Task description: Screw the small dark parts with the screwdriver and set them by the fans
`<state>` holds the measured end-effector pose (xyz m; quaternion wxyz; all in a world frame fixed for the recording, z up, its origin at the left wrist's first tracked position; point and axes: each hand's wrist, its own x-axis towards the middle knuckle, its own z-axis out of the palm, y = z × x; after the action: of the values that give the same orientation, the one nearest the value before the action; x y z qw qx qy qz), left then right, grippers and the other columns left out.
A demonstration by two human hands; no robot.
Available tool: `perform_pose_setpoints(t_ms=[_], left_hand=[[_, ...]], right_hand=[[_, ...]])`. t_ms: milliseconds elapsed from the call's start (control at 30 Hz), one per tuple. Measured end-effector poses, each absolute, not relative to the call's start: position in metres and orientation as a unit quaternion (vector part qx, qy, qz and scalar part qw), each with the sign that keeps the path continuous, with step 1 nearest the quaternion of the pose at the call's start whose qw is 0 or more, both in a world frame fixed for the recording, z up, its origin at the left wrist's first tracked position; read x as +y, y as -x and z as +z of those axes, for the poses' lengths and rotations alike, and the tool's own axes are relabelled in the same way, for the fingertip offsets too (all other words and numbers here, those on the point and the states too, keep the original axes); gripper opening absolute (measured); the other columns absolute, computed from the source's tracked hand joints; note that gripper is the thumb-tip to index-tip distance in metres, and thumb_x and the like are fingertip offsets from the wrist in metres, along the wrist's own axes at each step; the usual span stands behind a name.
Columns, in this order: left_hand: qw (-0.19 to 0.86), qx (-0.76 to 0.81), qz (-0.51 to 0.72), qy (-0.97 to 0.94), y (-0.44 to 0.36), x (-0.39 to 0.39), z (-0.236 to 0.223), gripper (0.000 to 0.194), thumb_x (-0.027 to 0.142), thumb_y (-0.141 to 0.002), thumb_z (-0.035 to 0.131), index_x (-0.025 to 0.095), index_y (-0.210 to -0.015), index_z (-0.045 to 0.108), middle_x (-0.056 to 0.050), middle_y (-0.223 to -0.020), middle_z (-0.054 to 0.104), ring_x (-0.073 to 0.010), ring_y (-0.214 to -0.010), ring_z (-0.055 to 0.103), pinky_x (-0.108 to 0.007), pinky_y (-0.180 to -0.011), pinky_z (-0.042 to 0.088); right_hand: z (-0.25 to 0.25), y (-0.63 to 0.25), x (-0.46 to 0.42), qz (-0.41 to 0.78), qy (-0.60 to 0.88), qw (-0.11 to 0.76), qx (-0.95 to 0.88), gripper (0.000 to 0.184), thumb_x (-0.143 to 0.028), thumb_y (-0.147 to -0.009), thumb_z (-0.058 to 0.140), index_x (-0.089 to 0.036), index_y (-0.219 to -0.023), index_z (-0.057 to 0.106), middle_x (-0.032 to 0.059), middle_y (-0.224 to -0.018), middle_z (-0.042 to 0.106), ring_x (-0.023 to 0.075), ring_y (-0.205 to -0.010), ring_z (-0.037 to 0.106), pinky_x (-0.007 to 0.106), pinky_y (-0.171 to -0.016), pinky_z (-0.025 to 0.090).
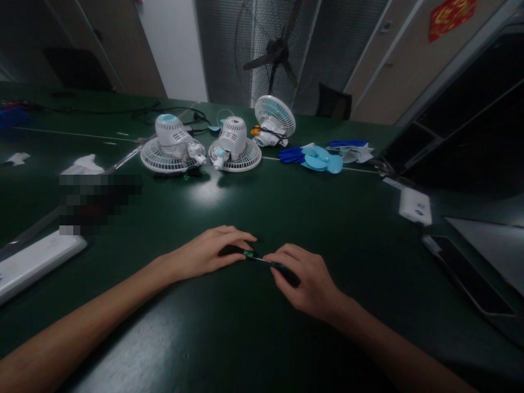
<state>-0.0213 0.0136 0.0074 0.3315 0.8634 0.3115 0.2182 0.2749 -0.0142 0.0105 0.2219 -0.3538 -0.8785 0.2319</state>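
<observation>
My left hand is at the middle of the dark green table, with its thumb and fingertips around a small green circuit board. How the far fingers touch the board is hard to make out. From the right, my right hand grips the dark handle of a screwdriver. Its thin metal shaft points left, with the tip at the board.
Behind the hands lie two white fan bodies, and a third small fan. Light blue fan blades rest by blue gloves. A white box and a phone-like dark slab are right; a white bar is left.
</observation>
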Motion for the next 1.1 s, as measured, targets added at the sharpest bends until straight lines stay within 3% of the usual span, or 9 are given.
perform_pose_setpoints(t_ms=[500, 1100], left_hand=[[0.336, 0.308, 0.203, -0.867, 0.0216, 0.0128, 0.0073, 0.050, 0.033, -0.106, 0.062, 0.031, -0.154, 0.050, -0.008, -0.129, 0.071, -0.0240, -0.123, 0.063, -0.041, -0.104, 0.051], [0.333, 0.308, 0.209, -0.866, 0.0211, 0.0126, 0.0091, 0.038, 0.032, -0.105, 0.062, 0.029, -0.143, 0.062, -0.009, -0.137, 0.067, -0.0237, -0.120, 0.065, -0.041, -0.103, 0.054]], right_hand=[[0.0090, -0.2747, -0.0141, 0.221, 0.350, 0.222, -0.883, 0.028, -0.017, -0.100, 0.058, -0.023, -0.125, 0.069, 0.0064, -0.110, 0.070, 0.0187, -0.092, 0.065, 0.030, -0.074, 0.054], [0.0011, -0.2744, -0.0136, 0.180, 0.337, 0.217, -0.898, 0.031, -0.023, -0.105, 0.058, -0.026, -0.134, 0.068, 0.0063, -0.115, 0.069, 0.0187, -0.094, 0.067, 0.030, -0.073, 0.055]])
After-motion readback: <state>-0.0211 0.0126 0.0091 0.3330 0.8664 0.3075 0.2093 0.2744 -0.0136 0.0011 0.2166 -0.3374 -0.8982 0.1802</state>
